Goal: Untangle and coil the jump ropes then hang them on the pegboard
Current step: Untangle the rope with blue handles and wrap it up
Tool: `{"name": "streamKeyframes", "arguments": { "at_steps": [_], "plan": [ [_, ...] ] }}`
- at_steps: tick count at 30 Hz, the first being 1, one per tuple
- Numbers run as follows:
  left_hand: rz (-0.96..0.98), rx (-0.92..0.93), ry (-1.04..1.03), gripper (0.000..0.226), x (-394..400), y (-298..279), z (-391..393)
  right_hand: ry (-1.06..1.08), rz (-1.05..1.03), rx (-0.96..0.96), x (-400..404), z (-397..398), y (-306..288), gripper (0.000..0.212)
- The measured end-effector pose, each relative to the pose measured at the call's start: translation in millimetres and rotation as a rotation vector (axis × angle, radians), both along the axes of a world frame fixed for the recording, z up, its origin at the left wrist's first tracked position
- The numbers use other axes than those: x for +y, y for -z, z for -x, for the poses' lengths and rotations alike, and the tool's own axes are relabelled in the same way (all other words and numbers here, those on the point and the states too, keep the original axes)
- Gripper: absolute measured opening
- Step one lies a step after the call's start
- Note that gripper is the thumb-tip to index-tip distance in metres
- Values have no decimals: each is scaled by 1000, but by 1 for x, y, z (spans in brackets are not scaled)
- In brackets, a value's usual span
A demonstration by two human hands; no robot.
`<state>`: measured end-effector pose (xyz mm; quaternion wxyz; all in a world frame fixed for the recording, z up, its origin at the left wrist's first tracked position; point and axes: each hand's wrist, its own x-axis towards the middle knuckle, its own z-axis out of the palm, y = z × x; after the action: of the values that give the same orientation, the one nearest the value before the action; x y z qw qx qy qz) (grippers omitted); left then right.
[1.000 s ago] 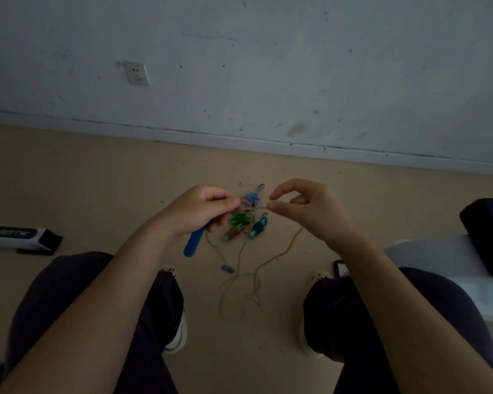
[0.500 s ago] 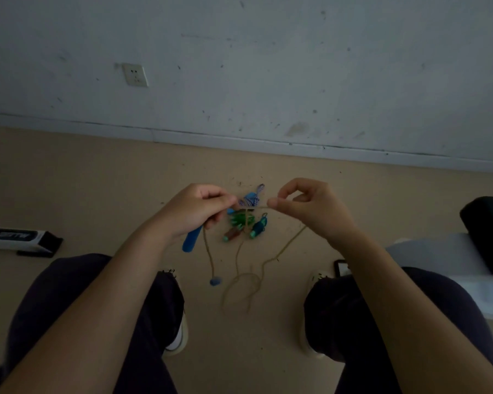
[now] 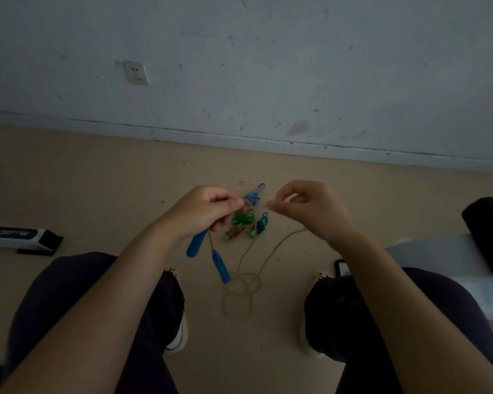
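Two hands on one tan rope

Two hands met above the floor [image 3: 83,180], each pinching the same tan rope [image 3: 271,253]. The left hand [image 3: 202,211] had its fingers curled round a blue handle [image 3: 195,245], which stuck out below the palm, while its thumb and forefinger nipped the cord. The right hand [image 3: 310,211] pinched the cord between thumb and forefinger, the other fingers loosely bent. A short taut stretch of rope ran between the two pinches. From the left hand a strand hung down to a second blue handle [image 3: 221,267], dangling in the air. More rope dropped from the right hand to loose loops [image 3: 241,297] lying on the floor between the person's feet. Beyond the hands, on the floor, lay a small heap of other ropes [image 3: 248,220], green, teal and blue-white. Far left sat a white and black box [image 3: 20,237]; a wall socket [image 3: 136,73] showed above.
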<state>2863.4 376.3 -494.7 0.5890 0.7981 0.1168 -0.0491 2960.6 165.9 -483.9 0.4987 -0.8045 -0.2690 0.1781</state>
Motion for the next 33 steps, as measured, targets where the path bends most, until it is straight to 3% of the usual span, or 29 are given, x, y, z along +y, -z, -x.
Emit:
{"name": "streamKeyframes", "arguments": {
  "at_steps": [4, 10, 14, 17, 22, 28, 31, 33],
  "plan": [
    [58, 8, -21, 23, 12, -1, 4, 148, -154, 36, -16, -11, -10, 19],
    [122, -28, 29, 23, -15, 3, 3, -133, -62, 141, 10, 18, 2, 25],
    [82, -45, 71, 34, -22, 4, 1, -131, 50, -45, 19, 22, 11, 18],
    [94, -40, 52, 24, -15, 2, 1, -74, 19, -104, 14, 16, 7, 14],
    [128, -29, 60, 21, 2, 0, 2, 110, -75, -50, 3, 5, 1, 15],
    [119, -29, 125, 16, -9, 5, 4, -95, -133, 134, 14, 22, 3, 29],
    [167, -14, 151, 21, -11, 3, 4, -134, -74, 60, 17, 22, 4, 23],
    [184, -13, 169, 10, -8, 1, 4, -92, -27, -40, 15, 16, 3, 16]
  ]
}}
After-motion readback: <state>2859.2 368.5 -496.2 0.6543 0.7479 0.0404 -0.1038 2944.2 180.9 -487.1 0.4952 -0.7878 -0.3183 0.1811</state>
